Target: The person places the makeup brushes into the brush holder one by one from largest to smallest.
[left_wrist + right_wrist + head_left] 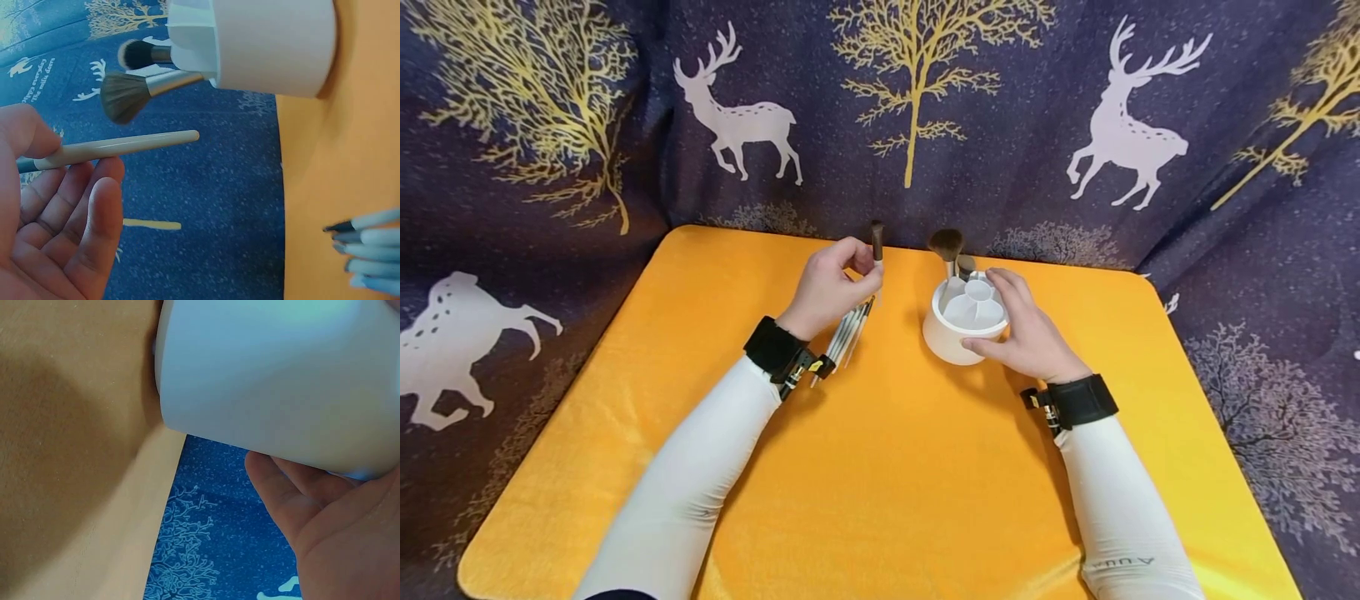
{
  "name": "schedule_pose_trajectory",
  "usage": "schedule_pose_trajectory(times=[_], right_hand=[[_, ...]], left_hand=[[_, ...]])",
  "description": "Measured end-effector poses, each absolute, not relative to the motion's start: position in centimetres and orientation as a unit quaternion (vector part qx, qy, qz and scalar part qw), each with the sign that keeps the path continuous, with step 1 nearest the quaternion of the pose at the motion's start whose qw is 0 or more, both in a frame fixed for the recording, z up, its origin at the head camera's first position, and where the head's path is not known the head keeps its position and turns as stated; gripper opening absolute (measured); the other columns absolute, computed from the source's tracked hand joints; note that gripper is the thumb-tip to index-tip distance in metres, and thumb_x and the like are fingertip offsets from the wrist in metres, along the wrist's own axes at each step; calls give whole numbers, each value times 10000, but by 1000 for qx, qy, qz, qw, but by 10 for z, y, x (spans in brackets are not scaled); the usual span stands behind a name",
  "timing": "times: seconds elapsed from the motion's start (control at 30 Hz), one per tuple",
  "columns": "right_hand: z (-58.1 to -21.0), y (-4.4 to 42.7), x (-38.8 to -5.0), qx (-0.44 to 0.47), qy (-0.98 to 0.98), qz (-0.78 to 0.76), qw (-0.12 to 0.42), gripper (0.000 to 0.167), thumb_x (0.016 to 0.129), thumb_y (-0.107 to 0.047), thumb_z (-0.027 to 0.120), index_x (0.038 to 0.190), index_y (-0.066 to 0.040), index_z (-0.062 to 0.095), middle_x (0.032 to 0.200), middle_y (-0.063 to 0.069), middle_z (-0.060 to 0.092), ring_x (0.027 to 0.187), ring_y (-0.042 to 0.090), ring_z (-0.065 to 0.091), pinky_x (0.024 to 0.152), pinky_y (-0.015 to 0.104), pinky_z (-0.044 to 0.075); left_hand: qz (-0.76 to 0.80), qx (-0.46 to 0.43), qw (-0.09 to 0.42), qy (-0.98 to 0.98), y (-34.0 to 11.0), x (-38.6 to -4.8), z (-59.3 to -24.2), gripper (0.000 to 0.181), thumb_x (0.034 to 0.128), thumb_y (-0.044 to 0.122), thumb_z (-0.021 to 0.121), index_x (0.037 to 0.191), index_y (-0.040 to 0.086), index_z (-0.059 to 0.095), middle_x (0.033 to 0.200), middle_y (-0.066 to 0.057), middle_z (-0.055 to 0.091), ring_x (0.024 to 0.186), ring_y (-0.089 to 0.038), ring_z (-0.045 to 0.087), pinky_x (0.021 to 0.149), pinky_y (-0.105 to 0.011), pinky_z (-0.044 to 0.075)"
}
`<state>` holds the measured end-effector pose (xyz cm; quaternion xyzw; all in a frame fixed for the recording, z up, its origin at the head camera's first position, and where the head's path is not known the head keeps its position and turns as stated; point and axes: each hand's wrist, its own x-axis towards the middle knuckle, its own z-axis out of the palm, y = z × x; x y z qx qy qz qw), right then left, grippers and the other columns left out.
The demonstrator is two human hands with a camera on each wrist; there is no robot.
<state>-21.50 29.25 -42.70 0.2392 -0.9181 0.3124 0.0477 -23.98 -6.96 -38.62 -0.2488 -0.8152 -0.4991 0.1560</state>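
Note:
In the head view my left hand point(833, 286) pinches a brush point(877, 242) upright, bristles up. The left wrist view has its pale handle point(125, 145) between the thumb and fingers of my left hand point(69, 206), free end toward the holder. A white round holder point(955, 343) with inner compartments stands on the table; my right hand point(1033, 333) grips its right side, thumb at the front. Two brushes, a wide fluffy one point(946, 243) and a smaller one point(966, 265), stand in its back part. The right wrist view shows fingers point(275, 487) against the holder's wall point(269, 381).
Several thin brushes point(848, 333) lie side by side on the orange-covered table point(880, 467), beneath and right of my left wrist. Behind the table's far edge hangs a dark curtain point(865, 200) with deer and trees.

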Motion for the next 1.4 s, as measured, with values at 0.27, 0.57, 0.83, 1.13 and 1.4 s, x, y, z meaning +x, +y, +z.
schedule_pose_trajectory(times=[0.27, 0.57, 0.83, 1.13, 1.4], right_hand=[[-430, 294, -215, 237, -918, 313, 50, 1122, 885, -402, 956, 1757, -150, 296, 1782, 111, 261, 1406, 442, 549, 1086, 690, 501], [-428, 294, -214, 233, -919, 313, 52, 1124, 891, -405, 951, 1759, -137, 289, 1792, 104, 247, 1431, 439, 542, 1104, 688, 489], [-429, 294, -215, 230, -919, 315, 52, 1123, 884, -403, 958, 1755, -142, 300, 1788, 100, 254, 1438, 438, 536, 1122, 688, 476], [-427, 293, -214, 233, -918, 318, 54, 1147, 863, -404, 974, 1754, -142, 301, 1782, 98, 261, 1436, 420, 535, 1129, 669, 479], [-428, 292, -215, 240, -917, 314, 53, 1156, 875, -411, 962, 1768, -171, 269, 1788, 96, 248, 1460, 409, 514, 1132, 670, 474]], left_hand=[[-497, -273, 172, -806, -49, -246, -377, 110, 1006, 127, 807, 1042, 65, 723, 974, -57, 739, 923, -223, 694, 726, -304, 553], [-506, -284, 172, -796, -31, -250, -372, 132, 1005, 136, 825, 1061, 50, 742, 991, -61, 746, 935, -217, 697, 752, -320, 572], [-506, -284, 171, -796, -19, -254, -369, 139, 1007, 139, 826, 1078, 49, 747, 1005, -59, 757, 938, -185, 699, 768, -303, 592], [-516, -287, 152, -793, -5, -256, -366, 141, 1017, 137, 821, 1096, 48, 745, 1027, -62, 761, 960, -179, 705, 774, -297, 567], [-507, -288, 136, -801, 4, -259, -367, 158, 1032, 169, 815, 1124, 58, 748, 1053, -53, 767, 969, -166, 715, 840, -298, 559]])
